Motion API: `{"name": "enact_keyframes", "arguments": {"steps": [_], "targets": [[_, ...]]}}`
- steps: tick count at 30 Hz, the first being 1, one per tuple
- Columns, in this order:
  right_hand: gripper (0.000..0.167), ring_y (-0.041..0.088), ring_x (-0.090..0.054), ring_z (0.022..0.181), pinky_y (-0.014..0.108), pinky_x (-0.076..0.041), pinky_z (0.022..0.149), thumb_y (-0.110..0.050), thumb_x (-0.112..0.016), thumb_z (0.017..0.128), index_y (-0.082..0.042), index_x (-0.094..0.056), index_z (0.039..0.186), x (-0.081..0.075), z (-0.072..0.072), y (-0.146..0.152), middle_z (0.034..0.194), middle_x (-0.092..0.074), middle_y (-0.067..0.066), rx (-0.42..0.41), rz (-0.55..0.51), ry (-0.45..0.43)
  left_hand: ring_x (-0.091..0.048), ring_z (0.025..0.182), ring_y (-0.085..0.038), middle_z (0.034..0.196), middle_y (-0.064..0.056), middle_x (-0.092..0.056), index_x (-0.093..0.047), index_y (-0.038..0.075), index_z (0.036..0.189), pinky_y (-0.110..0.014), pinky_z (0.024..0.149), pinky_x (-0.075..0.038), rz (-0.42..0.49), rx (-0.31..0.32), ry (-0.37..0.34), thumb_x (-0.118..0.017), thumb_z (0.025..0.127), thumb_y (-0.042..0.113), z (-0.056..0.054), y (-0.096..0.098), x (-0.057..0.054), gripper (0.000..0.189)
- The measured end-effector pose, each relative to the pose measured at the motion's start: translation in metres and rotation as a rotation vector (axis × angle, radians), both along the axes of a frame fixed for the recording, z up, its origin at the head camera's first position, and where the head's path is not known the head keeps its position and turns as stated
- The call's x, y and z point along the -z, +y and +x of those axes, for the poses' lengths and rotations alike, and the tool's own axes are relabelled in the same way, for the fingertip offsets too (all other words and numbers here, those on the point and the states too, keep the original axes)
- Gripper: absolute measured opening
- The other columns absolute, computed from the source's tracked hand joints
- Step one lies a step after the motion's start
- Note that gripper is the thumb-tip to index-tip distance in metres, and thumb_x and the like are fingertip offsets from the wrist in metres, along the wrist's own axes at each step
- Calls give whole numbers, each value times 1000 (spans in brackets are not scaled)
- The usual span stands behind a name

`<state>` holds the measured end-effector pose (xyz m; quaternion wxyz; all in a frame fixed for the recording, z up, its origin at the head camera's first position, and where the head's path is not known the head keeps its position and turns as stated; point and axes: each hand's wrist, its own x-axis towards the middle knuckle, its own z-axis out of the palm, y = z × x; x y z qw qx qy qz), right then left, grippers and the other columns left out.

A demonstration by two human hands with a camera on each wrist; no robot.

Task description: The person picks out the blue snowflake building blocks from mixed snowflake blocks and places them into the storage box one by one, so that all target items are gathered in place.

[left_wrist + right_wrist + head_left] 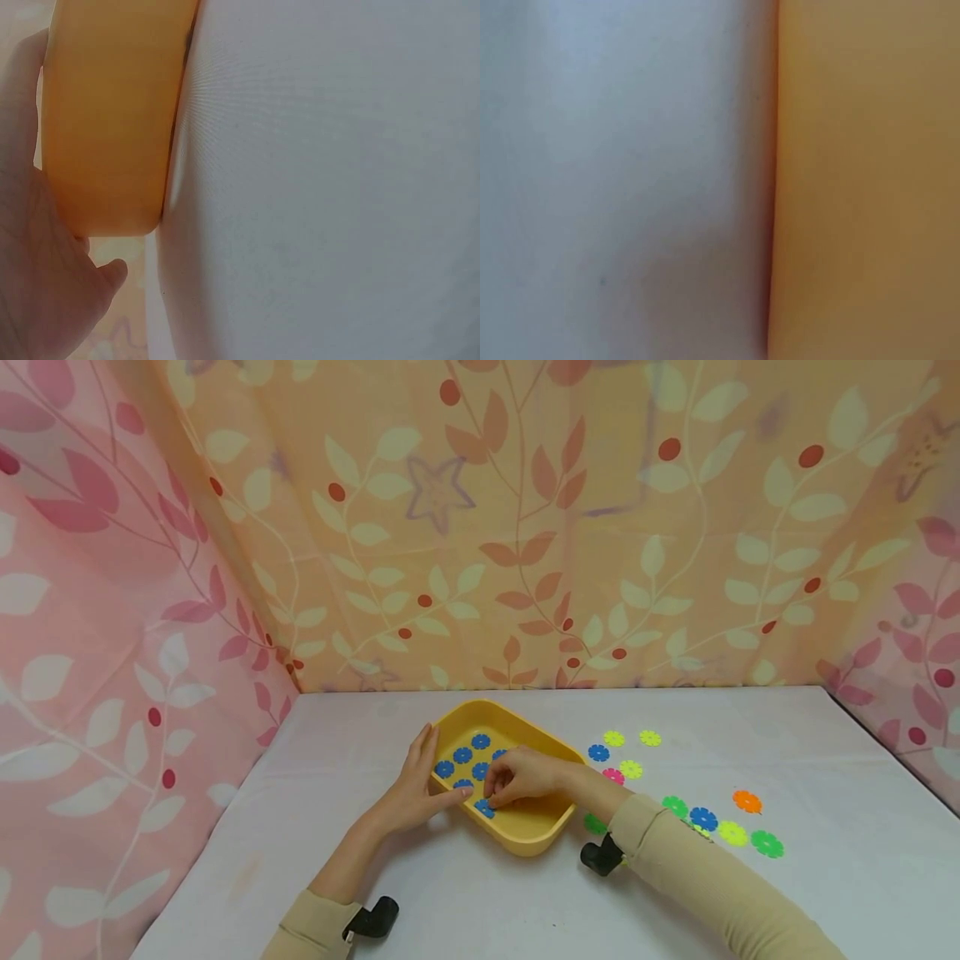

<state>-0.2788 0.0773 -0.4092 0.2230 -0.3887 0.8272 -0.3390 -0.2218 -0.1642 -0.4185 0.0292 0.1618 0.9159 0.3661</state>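
Observation:
A yellow plastic bin (534, 850) stands at an angle on the table, with several flat blue snowflake discs (462, 756) spread in rows on its floor. My left hand (408, 789) holds the bin at its left corner, fingers along the outer side and thumb across the near rim. In the left wrist view, that hand (37, 247) lies against the bin's outer wall (112, 127). Inside the bin, my right hand (521, 774) has curled fingers and pinches one blue snowflake disc (484, 809) near the front wall. The right wrist view shows only the bin's wall (870, 180) and tabletop.
Right of the bin lie loose snowflake discs: yellow (650, 738), blue (598, 752), pink (612, 776), green (767, 844) and orange (747, 802). My right forearm (697, 860) passes over some of them. Patterned curtains (517, 527) stand behind the white table (300, 760) and at both sides.

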Motion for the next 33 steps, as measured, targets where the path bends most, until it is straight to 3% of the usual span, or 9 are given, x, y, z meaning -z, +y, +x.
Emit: {"name": "enact_keyframes", "arguments": {"steps": [5, 11, 18, 24, 30, 33], "targets": [[10, 11, -58, 76, 23, -51, 71, -19, -75, 88, -15, -72, 96, 0, -1, 4, 79, -64, -5, 29, -36, -22, 2, 148, -28, 161, 1, 16, 7, 17, 157, -57, 114, -16, 9, 1, -5, -68, 82, 62, 0, 1, 1, 115], [19, 17, -61, 79, 27, -54, 74, -21, -72, 90, -8, -71, 104, -12, 1, 19, 84, -67, 0, 95, -196, -38, 2, 148, -27, 161, 2, 16, 7, 20, 157, -57, 114, -16, 6, -6, -12, -66, 82, 64, -1, 1, 1, 114], [33, 30, -64, 81, 37, -57, 74, -20, -73, 89, 2, -66, 113, -29, 10, 68, 94, -67, 10, 305, -418, -81, 1, 148, -28, 161, 2, 15, 6, 21, 157, -57, 113, -16, 19, -11, -6, -68, 81, 63, 0, 3, -2, 114], [34, 36, -63, 91, 38, -57, 79, -25, -70, 92, -3, -65, 116, -25, 22, 123, 105, -66, 17, 483, -435, -84, 1, 148, -29, 161, 0, 14, 6, 20, 157, -57, 113, -16, 6, -14, 6, -68, 82, 61, 0, 2, 0, 114], [42, 39, -62, 101, 42, -55, 83, -28, -70, 92, 1, -62, 121, -10, 37, 170, 117, -63, 24, 577, -376, -107, 1, 148, -29, 162, 0, 13, 5, 20, 158, -57, 113, -16, 6, -12, 7, -69, 81, 61, -1, 2, 0, 114], [42, 33, -62, 99, 36, -56, 81, -29, -69, 92, 1, -62, 121, -6, 47, 189, 115, -64, 20, 605, -319, -87, 1, 148, -29, 162, 0, 13, 5, 21, 158, -57, 113, -17, 2, -17, 6, -68, 81, 62, -1, 1, 0, 114]]}}
